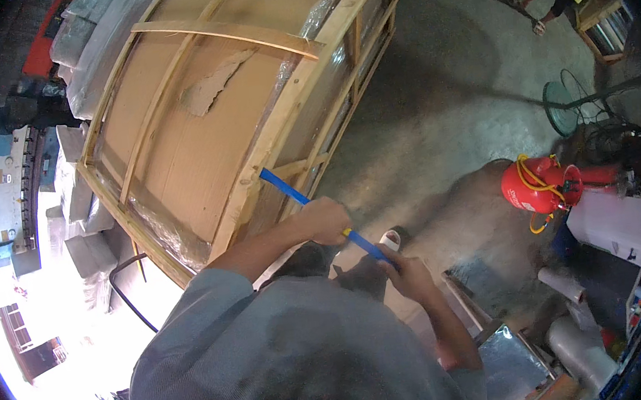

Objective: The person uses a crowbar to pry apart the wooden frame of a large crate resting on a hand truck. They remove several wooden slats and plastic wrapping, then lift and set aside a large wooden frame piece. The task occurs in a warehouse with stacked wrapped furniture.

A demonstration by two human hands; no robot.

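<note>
A long, straight blue bar that looks like a pry bar runs between my two hands. Its far end meets the top corner beam of a large wooden crate. My left hand is closed around the bar's middle, beside a small yellow patch. Closer to my body, my right hand grips the near end. Brown cardboard with a torn patch covers the crate's top between wooden slats. Clear plastic wrap shows along the crate's edges. Whether the bar's tip is wedged under the wood, I cannot tell.
On the right stands a red tank with a yellow hose, near a white box. Wrapped rolls and a metal-topped piece lie at lower right. Another person's hand shows at the far right.
</note>
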